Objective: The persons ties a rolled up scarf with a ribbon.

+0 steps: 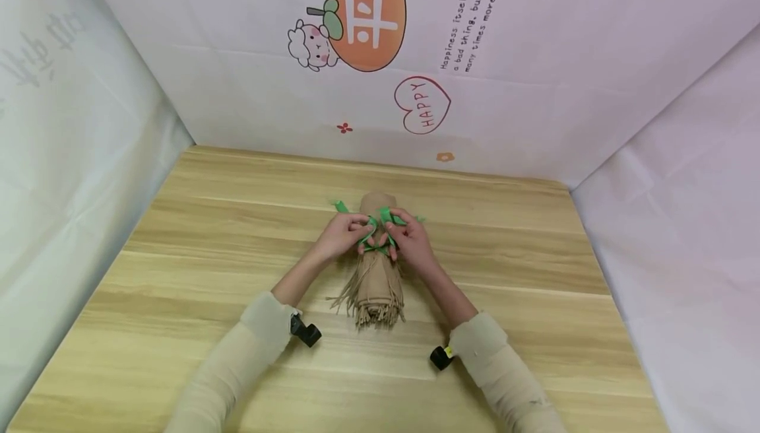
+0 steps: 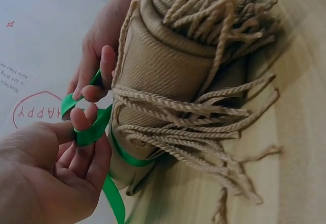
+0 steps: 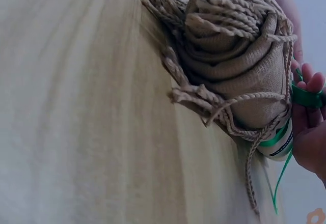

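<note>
A rolled tan scarf [image 1: 380,281] with twisted fringe lies on the table, its fringed end towards me. A green ribbon [image 2: 133,159] runs round its middle. On top of the roll, my left hand [image 1: 341,235] pinches a loop of ribbon between thumb and fingers. Close beside it, my right hand [image 1: 413,243] pinches another ribbon loop [image 1: 386,215]. In the left wrist view the ribbon bends over the left fingertips [image 2: 80,117], near the right hand [image 2: 97,56]. Loose fringe strands [image 2: 193,112] hang down the roll's side. The crossing under the fingers is partly hidden.
The wood-grain table [image 1: 178,274] extends round the scarf. A white printed sheet [image 1: 237,90] stands behind it, with white sheets at both sides. Each forearm carries a light sleeve and a small black wrist camera [image 1: 441,358].
</note>
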`<state>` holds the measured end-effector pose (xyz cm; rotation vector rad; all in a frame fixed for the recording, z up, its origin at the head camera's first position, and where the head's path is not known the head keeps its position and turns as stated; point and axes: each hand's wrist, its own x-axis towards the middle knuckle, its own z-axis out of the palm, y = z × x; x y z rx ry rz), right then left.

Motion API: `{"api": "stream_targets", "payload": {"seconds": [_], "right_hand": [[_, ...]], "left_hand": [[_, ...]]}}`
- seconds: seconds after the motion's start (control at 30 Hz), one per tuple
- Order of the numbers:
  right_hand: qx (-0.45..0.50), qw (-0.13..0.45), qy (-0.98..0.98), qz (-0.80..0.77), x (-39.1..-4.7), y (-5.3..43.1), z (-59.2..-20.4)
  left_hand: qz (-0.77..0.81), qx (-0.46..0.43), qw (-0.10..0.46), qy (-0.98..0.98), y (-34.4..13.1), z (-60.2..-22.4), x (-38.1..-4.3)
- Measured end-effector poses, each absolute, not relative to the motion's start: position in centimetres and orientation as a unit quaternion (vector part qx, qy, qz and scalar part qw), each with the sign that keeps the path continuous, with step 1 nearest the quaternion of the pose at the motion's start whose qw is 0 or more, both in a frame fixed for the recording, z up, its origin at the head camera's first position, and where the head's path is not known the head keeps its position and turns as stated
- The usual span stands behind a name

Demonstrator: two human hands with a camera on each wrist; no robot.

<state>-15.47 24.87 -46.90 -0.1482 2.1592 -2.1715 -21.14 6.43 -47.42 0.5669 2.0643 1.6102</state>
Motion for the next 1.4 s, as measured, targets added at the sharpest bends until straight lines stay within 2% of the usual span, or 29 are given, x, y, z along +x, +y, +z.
{"api": "stream_targets", "payload": {"seconds": [0.37,0.67,0.9,0.97,1.23,1.4], "right_hand": [[-0.078,0.077,0.729,-0.675,-15.5,24.2,-45.8],[-0.090,0.110,0.741,-0.656,-15.6,24.3,-45.5],[-0.048,0.089,0.763,-0.638,-15.4,24.2,-45.7],[-0.037,0.084,0.756,-0.648,-15.3,24.2,-45.9],[-0.032,0.111,0.702,-0.703,-15.8,24.9,-47.2],[-0.005,0.088,0.696,-0.712,-16.3,24.9,-48.7]], "left_hand": [[0.564,0.280,0.234,0.741,6.4,-47.2,-21.5],[0.569,0.278,0.210,0.745,6.6,-47.3,-21.5],[0.556,0.261,0.203,0.763,6.8,-47.4,-21.5],[0.547,0.269,0.201,0.767,6.7,-46.4,-21.2],[0.538,0.293,0.176,0.771,6.8,-47.2,-21.7],[0.545,0.293,0.184,0.764,6.8,-47.4,-21.7]]}}
